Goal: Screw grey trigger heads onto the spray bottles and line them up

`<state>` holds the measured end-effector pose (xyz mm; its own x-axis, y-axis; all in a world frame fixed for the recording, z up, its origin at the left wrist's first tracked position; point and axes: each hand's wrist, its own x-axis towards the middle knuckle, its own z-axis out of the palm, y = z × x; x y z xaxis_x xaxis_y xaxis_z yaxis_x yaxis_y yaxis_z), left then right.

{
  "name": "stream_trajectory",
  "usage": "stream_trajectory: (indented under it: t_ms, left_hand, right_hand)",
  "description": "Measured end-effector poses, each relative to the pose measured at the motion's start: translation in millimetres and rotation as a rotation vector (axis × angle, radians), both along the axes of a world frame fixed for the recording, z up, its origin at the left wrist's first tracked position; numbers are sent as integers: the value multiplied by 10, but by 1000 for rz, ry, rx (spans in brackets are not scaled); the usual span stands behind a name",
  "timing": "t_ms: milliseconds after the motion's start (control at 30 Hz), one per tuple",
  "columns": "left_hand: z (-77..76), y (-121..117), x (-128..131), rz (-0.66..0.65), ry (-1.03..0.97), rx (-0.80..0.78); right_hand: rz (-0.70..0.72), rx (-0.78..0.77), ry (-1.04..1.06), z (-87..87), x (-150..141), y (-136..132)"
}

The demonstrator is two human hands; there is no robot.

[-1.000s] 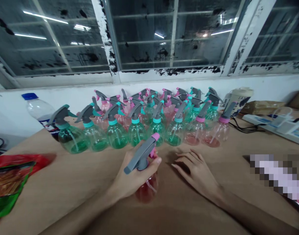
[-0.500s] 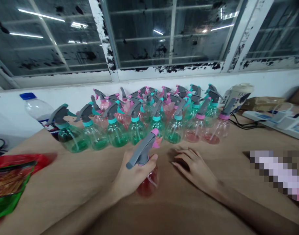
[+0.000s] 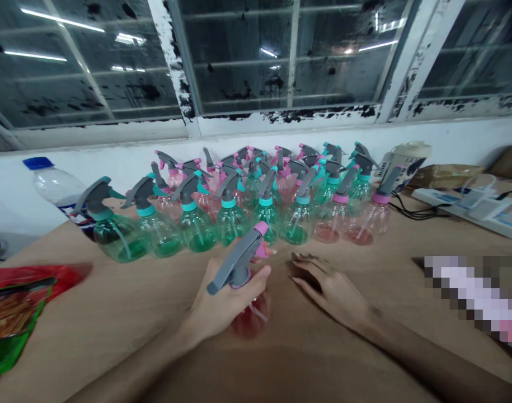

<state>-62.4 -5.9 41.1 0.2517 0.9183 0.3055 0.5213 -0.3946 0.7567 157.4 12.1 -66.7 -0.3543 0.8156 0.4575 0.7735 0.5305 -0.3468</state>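
We grip pink-nozzled spray bottle (image 3: pixel 242 257) in left hand (image 3: pixel 222 296), fingers closed round its neck; bottle on our side of row of spray bottles (image 3: pixel 231 221). Right hand (image 3: pixel 335 288) loosely open, fingers bent, holding nothing we can see, before row's right half. On desk (image 3: pixel 306 347): blue-capped bottle (image 3: pixel 56 187) beside row's left end; red-and-green packet (image 3: pixel 16 313) left of row, nearer us; white power strip (image 3: pixel 469 210) right of row.
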Motion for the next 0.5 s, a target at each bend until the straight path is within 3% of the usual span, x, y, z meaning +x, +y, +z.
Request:
stream_trajectory:
  t_ms: [200,500]
  left_hand:
    - [-22,35,-2,12,12,-56]
    - [71,-3,17,78,67,-139]
  right_hand:
    - [-3,13,-19,7,-2,-2]
    - [9,53,-18,-38,9,21]
